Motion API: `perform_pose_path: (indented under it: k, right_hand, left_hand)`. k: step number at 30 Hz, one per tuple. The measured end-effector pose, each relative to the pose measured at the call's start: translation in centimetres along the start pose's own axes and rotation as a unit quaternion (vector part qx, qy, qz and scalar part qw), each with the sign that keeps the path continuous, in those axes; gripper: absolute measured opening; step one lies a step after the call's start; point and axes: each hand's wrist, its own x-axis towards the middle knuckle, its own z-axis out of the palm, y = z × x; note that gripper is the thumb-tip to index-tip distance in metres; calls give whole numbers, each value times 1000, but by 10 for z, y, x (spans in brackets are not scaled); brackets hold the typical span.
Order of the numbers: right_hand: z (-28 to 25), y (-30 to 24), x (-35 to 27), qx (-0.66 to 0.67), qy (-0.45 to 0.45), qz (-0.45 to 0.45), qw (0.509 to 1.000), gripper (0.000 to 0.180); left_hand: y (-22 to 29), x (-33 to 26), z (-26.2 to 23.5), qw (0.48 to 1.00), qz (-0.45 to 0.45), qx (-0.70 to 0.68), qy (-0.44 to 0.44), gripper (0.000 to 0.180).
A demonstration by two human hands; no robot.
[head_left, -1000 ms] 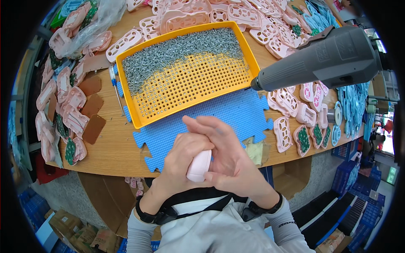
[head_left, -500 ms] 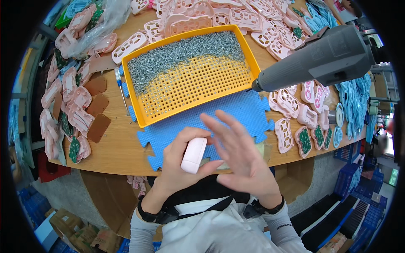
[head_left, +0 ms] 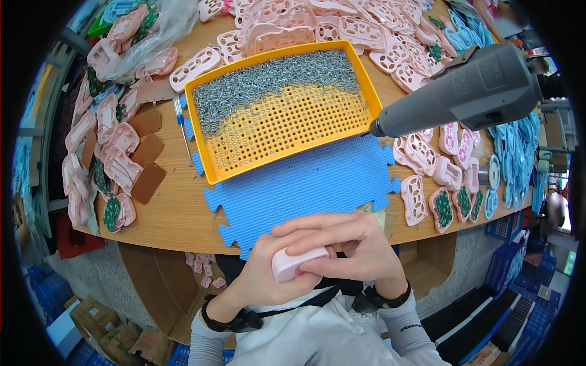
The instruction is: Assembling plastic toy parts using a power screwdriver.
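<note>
Head view shows both hands closed together on a small pale-pink rounded plastic piece (head_left: 297,263), held just above the near edge of the wooden tabletop (head_left: 174,210). The left hand (head_left: 268,274) cups it from below; the right hand (head_left: 348,247), which half a second ago was lifted with fingers spread, now lies across the top — so the piece is gripped from both sides again. Beyond lies a blue knobbly foam mat with jigsaw edges (head_left: 305,183), then an orange perforated plastic tray (head_left: 278,110) half covered in small grey metal screws (head_left: 268,82). A grey electric screwdriver (head_left: 458,94) hangs at the right, above pink plastic shells (head_left: 427,165).
</note>
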Motion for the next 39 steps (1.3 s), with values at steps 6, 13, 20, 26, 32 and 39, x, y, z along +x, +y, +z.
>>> perform_pose_path:
  k: [6,13,20,26,32,39]
  right_hand:
    - [0,-3,1,-22,-22,-29,999,39]
    - [-2,-13,-4,18,-59,11,998,44]
    - [6,-10,-8,115,74,35,990,41]
    - [-28,-12,0,-91,414,-204,883,35]
    - [-68,-38,47,-113,365,-230,895,76]
    - [-62,-44,61,-37,352,-331,875,107]
  left_hand:
    - [3,-1,0,999,-11,-23,-39,28]
    - [14,-1,4,999,36,18,-16,30]
    - [15,-7,6,988,85,105,79,31]
    - [5,3,-1,908,164,339,183,35]
    - [1,20,-2,796,94,592,86,61]
    - [-20,6,-14,839,87,517,148,72]
